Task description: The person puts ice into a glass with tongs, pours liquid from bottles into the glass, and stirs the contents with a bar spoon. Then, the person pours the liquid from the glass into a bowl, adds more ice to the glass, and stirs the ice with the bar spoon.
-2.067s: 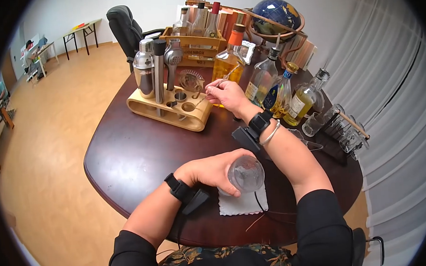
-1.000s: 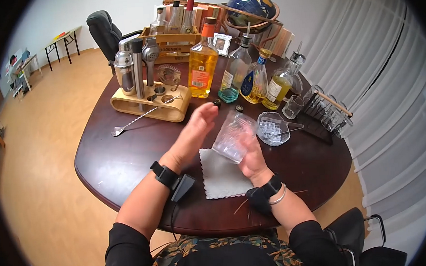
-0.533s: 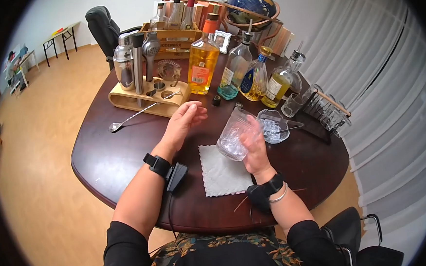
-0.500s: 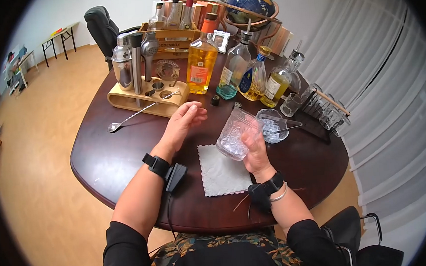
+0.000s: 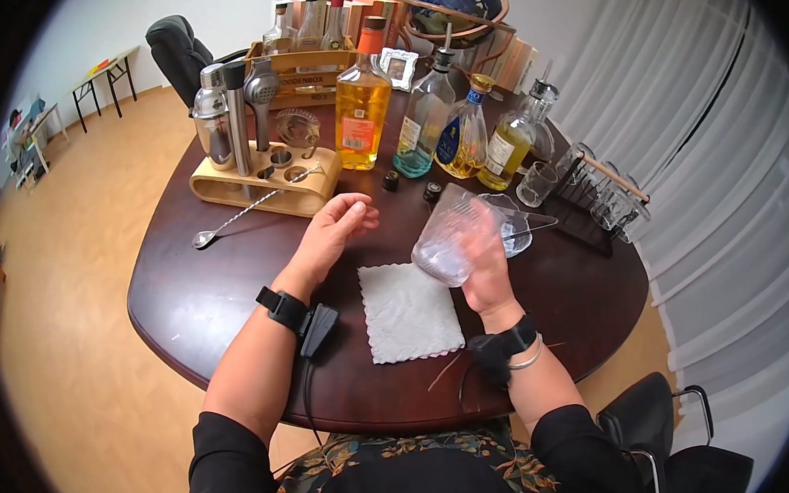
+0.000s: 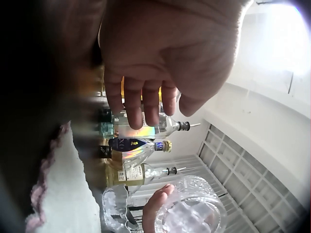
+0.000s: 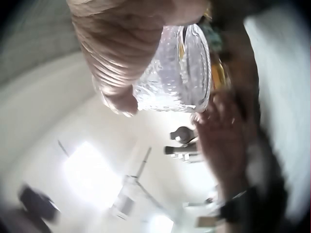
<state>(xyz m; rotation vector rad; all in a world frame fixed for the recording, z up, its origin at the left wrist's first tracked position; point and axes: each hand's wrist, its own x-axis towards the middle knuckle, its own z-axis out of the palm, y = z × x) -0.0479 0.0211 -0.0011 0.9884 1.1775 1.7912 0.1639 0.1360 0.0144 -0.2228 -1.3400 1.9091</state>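
A clear ribbed glass (image 5: 448, 236) is tilted in my right hand (image 5: 488, 259), above the right edge of a pale scalloped cloth (image 5: 411, 314). In the right wrist view, fingers and thumb grip the glass (image 7: 175, 73); the left wrist view shows ice-like pieces inside the glass (image 6: 189, 213). My left hand (image 5: 332, 233) is raised over the table left of the glass, holding nothing, its fingers loosely bent. In the left wrist view the left hand (image 6: 165, 53) hangs with fingers apart, touching nothing. A glass bowl (image 5: 513, 237) with tongs across it stands behind the right hand.
Behind the hands stand an amber bottle (image 5: 363, 113) and several other bottles. At left are a wooden bar-tool stand (image 5: 265, 194) and a twisted spoon (image 5: 230, 219) leaning on it. A rack of glasses (image 5: 582, 208) stands at right. Two dark caps lie near the bottles.
The glass passed from my left hand to my right, which let go of the twisted spoon. Lately the right hand and glass moved slightly right; the left hand stayed raised.
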